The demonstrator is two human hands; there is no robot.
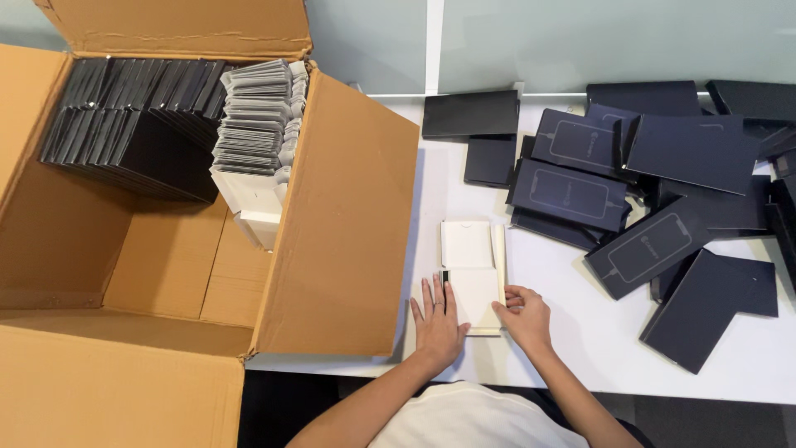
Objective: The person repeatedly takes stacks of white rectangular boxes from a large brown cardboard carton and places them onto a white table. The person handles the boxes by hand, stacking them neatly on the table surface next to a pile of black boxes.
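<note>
A flat cream cardboard insert (pixel 474 270) lies on the white table (pixel 580 332) right in front of me. My left hand (pixel 437 319) rests flat on its left edge, fingers spread. My right hand (pixel 524 314) pinches its lower right edge, fingers curled on the card. A small dark mark sits at the insert's left side near my left fingertips.
A big open cardboard box (pixel 332 249) stands at the left, holding rows of black sleeves (pixel 133 124) and a stack of grey-white inserts (pixel 257 124). Several dark flat phone-style boxes (pixel 647 174) lie scattered over the table's right and far side.
</note>
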